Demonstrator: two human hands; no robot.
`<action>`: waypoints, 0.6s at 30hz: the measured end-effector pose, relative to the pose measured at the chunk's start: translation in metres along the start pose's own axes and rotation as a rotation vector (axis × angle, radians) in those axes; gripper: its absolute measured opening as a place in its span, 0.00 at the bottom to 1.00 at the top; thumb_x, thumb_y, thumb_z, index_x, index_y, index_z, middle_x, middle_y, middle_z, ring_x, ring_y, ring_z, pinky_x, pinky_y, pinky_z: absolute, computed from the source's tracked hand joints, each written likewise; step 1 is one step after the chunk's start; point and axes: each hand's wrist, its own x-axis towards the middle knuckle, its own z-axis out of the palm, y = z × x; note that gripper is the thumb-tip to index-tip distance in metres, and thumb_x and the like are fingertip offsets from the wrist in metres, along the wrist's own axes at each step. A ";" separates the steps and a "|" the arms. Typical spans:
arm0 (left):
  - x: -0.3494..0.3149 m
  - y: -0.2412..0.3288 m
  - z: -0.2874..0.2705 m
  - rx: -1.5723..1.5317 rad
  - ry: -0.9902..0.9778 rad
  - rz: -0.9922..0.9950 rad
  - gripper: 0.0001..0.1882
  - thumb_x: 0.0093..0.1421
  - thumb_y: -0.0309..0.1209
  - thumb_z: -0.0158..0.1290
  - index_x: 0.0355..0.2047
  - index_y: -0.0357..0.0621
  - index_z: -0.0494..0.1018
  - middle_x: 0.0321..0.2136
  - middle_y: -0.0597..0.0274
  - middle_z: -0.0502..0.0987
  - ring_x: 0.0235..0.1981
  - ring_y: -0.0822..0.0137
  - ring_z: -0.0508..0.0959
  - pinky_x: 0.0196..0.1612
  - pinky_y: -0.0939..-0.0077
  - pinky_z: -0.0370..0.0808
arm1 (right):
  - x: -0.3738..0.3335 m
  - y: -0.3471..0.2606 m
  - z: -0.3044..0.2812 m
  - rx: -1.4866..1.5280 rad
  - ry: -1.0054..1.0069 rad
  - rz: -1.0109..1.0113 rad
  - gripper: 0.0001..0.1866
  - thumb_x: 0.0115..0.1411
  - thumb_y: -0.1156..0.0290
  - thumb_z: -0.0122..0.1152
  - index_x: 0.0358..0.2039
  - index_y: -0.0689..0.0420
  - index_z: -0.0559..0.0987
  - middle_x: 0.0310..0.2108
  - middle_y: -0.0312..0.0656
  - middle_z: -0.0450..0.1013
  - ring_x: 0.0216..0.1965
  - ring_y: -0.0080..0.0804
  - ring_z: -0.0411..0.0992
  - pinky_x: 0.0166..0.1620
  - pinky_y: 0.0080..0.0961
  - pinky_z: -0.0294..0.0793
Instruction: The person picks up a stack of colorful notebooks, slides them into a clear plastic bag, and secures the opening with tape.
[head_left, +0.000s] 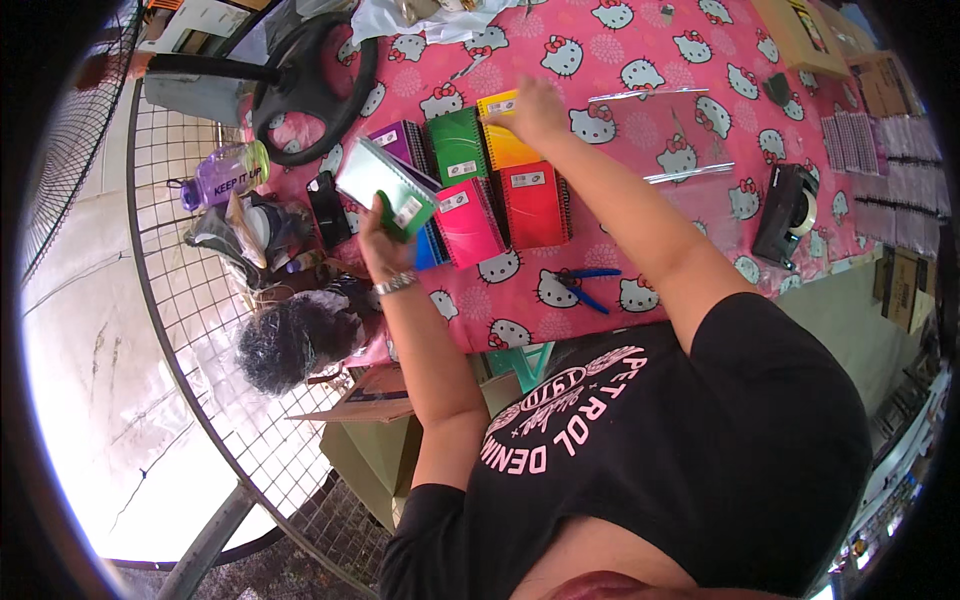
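My left hand [383, 245] grips a small green spiral notebook [385, 187] by its near end, its cover whitened by glare. That notebook is raised and tilted over a purple notebook [393, 138] and a blue notebook [430, 245], both partly hidden. My right hand [532, 115] is closed at the upper right of a yellow spiral notebook [512, 150], thumb on its cover. Between my hands lie another green notebook [457, 140] and a pink notebook [468, 220]. A red notebook [536, 207] lies below the yellow one, under my right forearm's side.
Blue-handled pliers [585, 285] lie near the table's front edge. A black tape dispenser [787, 213] and wrapped notebook stacks [890, 195] stand at right. Clear plastic sleeves [660, 135] lie beyond my right forearm. A steering wheel [312, 90] and a purple bottle [228, 177] are at left.
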 end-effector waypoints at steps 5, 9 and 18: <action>-0.035 -0.061 0.031 0.170 -0.007 -0.039 0.17 0.59 0.30 0.54 0.48 0.46 0.66 0.38 0.63 0.76 0.36 0.65 0.79 0.36 0.64 0.80 | 0.021 0.070 0.004 0.007 -0.018 -0.024 0.31 0.45 0.60 0.70 0.47 0.60 0.69 0.38 0.51 0.74 0.42 0.46 0.73 0.43 0.38 0.73; -0.059 -0.080 0.019 0.270 0.135 -0.086 0.21 0.59 0.36 0.54 0.51 0.47 0.64 0.42 0.62 0.75 0.39 0.63 0.78 0.39 0.64 0.79 | 0.011 0.020 -0.053 0.391 -0.037 -0.158 0.19 0.46 0.67 0.67 0.39 0.58 0.77 0.32 0.44 0.77 0.34 0.40 0.76 0.39 0.33 0.74; -0.082 -0.086 0.017 0.212 0.016 -0.023 0.19 0.60 0.35 0.51 0.51 0.43 0.66 0.43 0.61 0.75 0.43 0.61 0.77 0.44 0.62 0.76 | -0.114 0.037 -0.026 0.335 0.015 -0.067 0.34 0.45 0.58 0.71 0.45 0.66 0.67 0.40 0.55 0.68 0.45 0.47 0.69 0.46 0.35 0.70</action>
